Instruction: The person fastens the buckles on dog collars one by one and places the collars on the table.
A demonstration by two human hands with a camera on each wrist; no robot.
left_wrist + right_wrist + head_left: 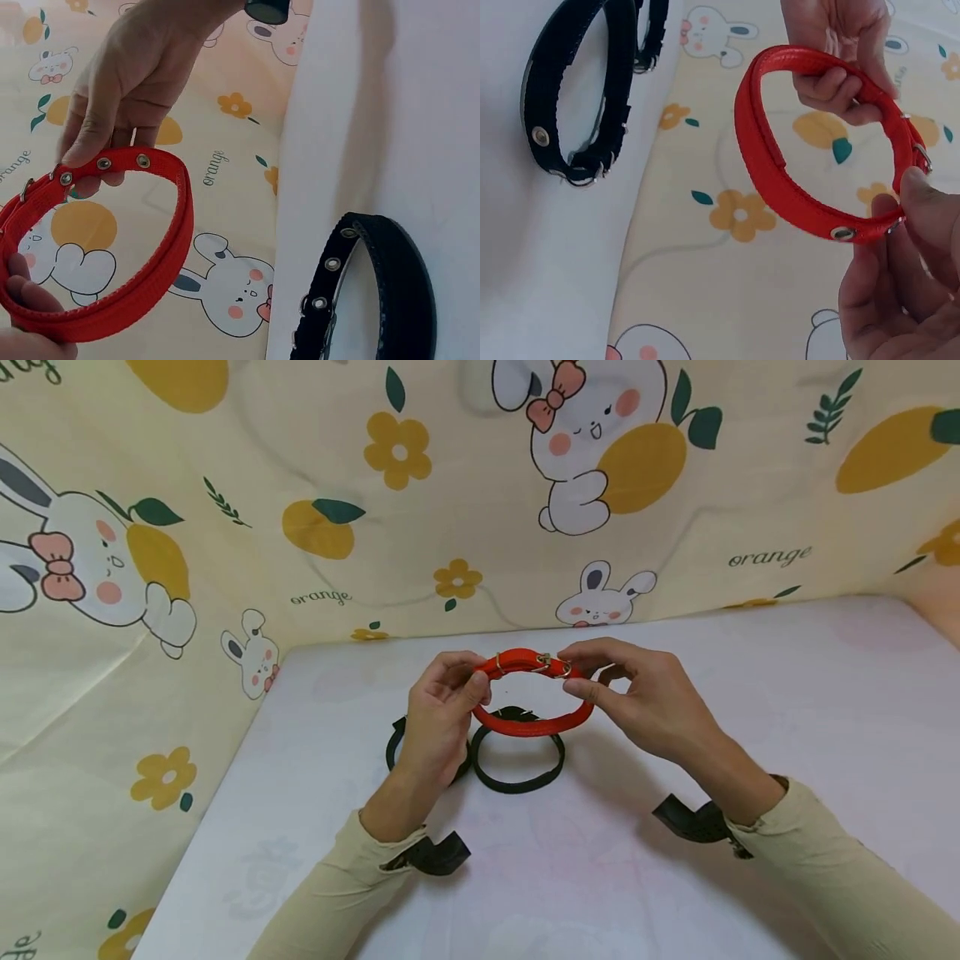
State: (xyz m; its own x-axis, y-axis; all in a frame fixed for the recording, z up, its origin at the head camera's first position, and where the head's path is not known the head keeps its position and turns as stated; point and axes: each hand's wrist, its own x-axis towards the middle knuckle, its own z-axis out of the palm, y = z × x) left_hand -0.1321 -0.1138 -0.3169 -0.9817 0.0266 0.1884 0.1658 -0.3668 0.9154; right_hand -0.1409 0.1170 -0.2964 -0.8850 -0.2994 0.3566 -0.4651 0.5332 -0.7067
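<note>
A red pet collar (534,727), buckled into a loop, is held up over the table between both hands. It has a metal buckle and metal-rimmed holes, seen in the left wrist view. My left hand (442,710) grips the loop's left side with thumb and fingers. On the right, my right hand (645,697) pinches the band near the buckle. Below and behind the red collar lies a black collar (517,787), also closed into a loop. Another black collar (392,750) lies to its left, partly hidden by my left hand.
The white table top (570,877) spreads beneath the hands. A cream cloth (465,493) printed with rabbits, oranges and flowers hangs at the back and along the left side. Black straps (438,856) circle both wrists over beige sleeves.
</note>
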